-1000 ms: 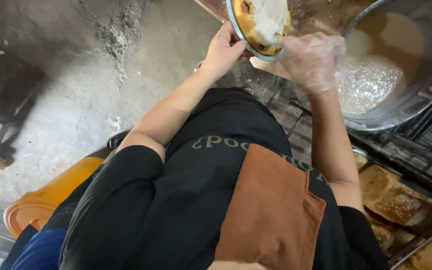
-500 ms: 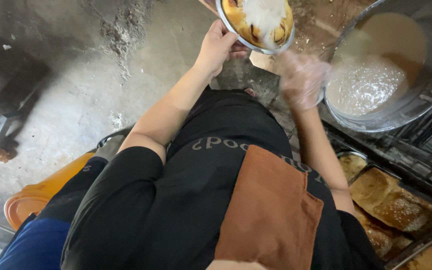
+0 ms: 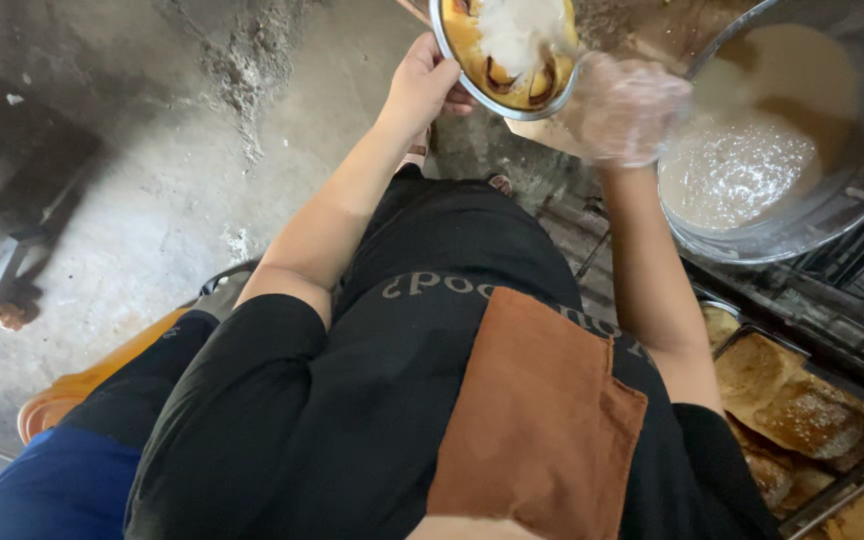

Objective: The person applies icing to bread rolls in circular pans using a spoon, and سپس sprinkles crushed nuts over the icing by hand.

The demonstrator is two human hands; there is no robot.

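Note:
My left hand [image 3: 420, 88] grips the rim of a round metal bowl [image 3: 505, 52], held up and tilted toward me. It holds yellow food with brown pieces and a white heap on top. My right hand [image 3: 628, 106] wears a thin clear glove and hovers just right of the bowl, blurred, its fingers loosely curled. It sits between the bowl and a large metal basin [image 3: 852, 195] of pale beige batter with foam on it. I cannot tell whether the gloved hand holds anything.
Metal trays [image 3: 857, 475] of browned baked pieces lie at the lower right, on a dark rack. An orange tub [image 3: 57, 395] stands on the rough concrete floor [image 3: 152, 170] at the lower left. My black apron with a brown pocket [image 3: 537, 425] fills the centre.
My gloved right hand dipped below the bowl, then came back up beside it. My left hand has kept the bowl raised, with little shift.

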